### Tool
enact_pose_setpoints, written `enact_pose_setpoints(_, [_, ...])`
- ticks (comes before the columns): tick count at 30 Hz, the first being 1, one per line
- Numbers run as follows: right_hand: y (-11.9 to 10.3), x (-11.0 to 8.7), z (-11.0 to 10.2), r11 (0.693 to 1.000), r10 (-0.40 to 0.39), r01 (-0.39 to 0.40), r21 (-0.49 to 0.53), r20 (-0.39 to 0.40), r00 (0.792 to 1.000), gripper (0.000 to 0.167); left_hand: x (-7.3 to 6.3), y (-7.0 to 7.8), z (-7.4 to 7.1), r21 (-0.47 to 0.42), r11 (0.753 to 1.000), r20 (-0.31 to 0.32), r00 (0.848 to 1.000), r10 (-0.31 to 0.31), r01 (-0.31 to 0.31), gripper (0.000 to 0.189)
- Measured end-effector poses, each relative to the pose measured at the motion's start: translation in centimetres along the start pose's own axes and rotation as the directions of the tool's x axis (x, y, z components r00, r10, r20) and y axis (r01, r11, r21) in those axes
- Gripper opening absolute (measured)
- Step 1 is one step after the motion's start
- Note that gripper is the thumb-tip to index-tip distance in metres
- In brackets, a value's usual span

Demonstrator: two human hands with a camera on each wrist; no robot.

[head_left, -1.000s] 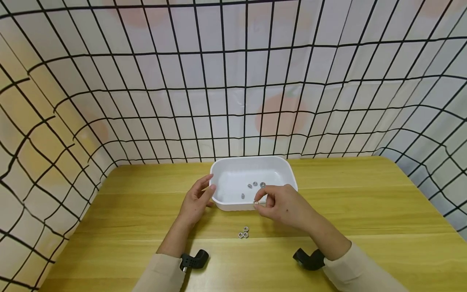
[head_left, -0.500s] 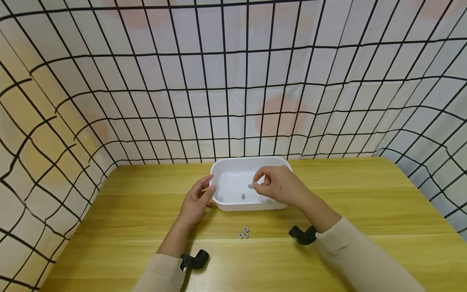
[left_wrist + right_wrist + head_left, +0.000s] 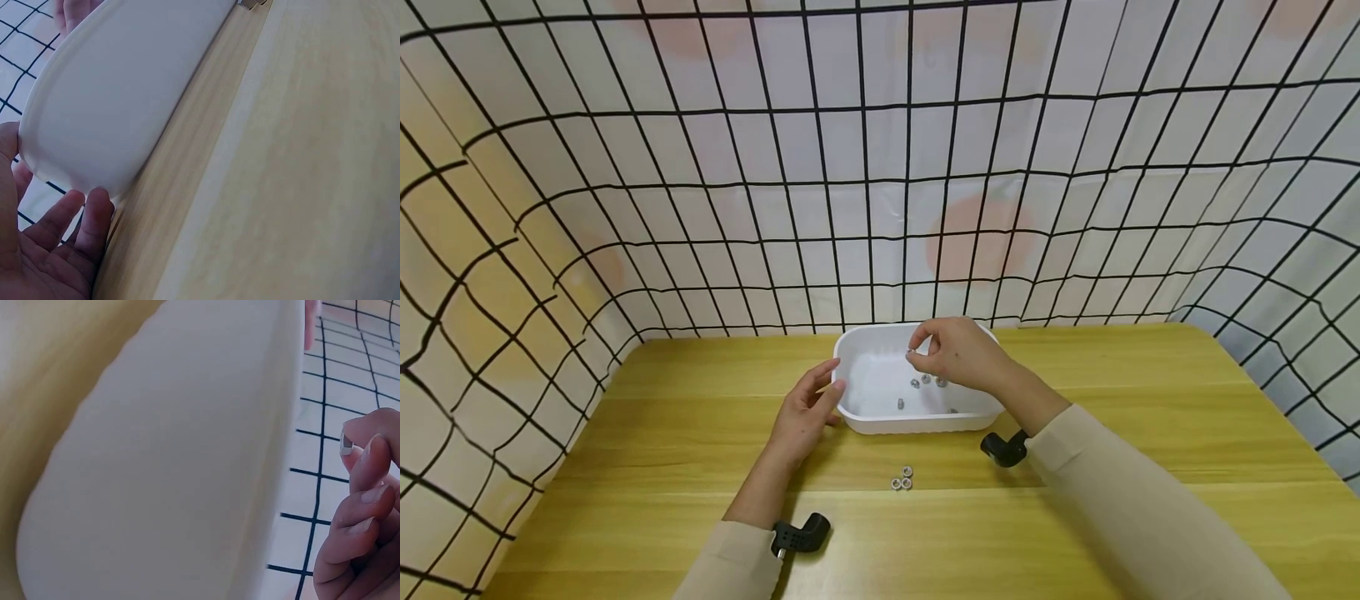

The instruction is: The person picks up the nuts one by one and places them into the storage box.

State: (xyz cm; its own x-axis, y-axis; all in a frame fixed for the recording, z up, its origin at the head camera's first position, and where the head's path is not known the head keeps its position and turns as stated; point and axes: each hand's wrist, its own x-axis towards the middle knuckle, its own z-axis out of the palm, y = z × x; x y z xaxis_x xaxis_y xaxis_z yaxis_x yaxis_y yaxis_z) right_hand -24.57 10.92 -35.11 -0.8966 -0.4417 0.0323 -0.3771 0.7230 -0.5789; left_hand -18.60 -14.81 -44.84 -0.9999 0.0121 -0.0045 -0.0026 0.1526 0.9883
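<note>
My right hand point(image 3: 964, 354) is over the white plastic basin point(image 3: 891, 424), pinching a small metal nut point(image 3: 346, 446) between thumb and index finger. Its other fingers are curled in, as the right wrist view shows. At the basin's left end, my left hand point(image 3: 801, 421) holds the rim and outer wall with thumb and fingertips; in the left wrist view its fingers point(image 3: 95, 215) touch the wall's lower part. Several metal nuts point(image 3: 926, 379) lie scattered on the basin floor, one of them point(image 3: 901, 404) nearer the front. Three more nuts point(image 3: 907, 472) sit close together on the table before the basin.
The wooden table point(image 3: 700, 467) runs back to a wall covered by white cloth with a black grid point(image 3: 880, 208), which also closes off both sides. Black wrist-worn camera mounts point(image 3: 802, 533) stick out from both sleeves.
My right hand has moved from the basin's front rim inward, toward its back and slightly left, with the pinched nut. The left hand and the three table nuts have stayed put.
</note>
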Motion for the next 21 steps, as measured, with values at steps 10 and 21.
enact_pose_setpoints(10, [0.7,1.9,0.9,0.996,0.090,-0.090,-0.002,0.033,0.995,0.017,0.1,-0.2,-0.1,-0.004,1.000,0.002,1.000,0.005,-0.005,0.046])
enact_pose_setpoints(21, [1.2,2.2,2.3,0.989,0.151,-0.151,0.002,0.064,0.987,0.018,0.2,-0.2,-0.1,-0.009,1.000,-0.001,1.000,0.012,-0.012,0.046])
